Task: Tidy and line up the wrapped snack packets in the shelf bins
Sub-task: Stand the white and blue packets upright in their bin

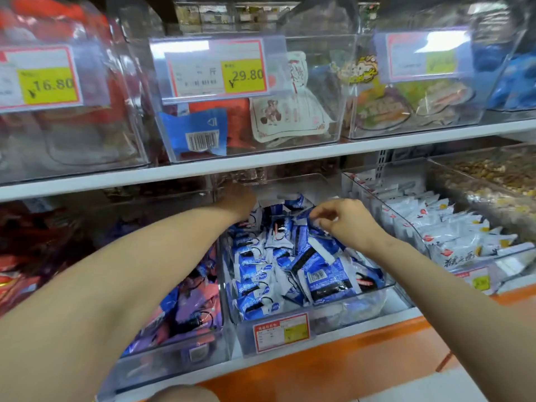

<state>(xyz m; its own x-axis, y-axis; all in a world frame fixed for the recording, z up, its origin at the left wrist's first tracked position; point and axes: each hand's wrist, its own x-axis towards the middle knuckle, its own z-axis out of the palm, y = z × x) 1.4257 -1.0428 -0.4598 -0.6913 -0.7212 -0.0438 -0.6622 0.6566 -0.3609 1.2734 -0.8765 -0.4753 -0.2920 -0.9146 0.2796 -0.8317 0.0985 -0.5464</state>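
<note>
On white shelves (261, 163), clear bins (345, 316)

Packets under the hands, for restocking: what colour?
The packets are blue and white; head view shows them.

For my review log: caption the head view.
Left hand deep in the bin of blue packets; right hand pinches one packet.
</note>
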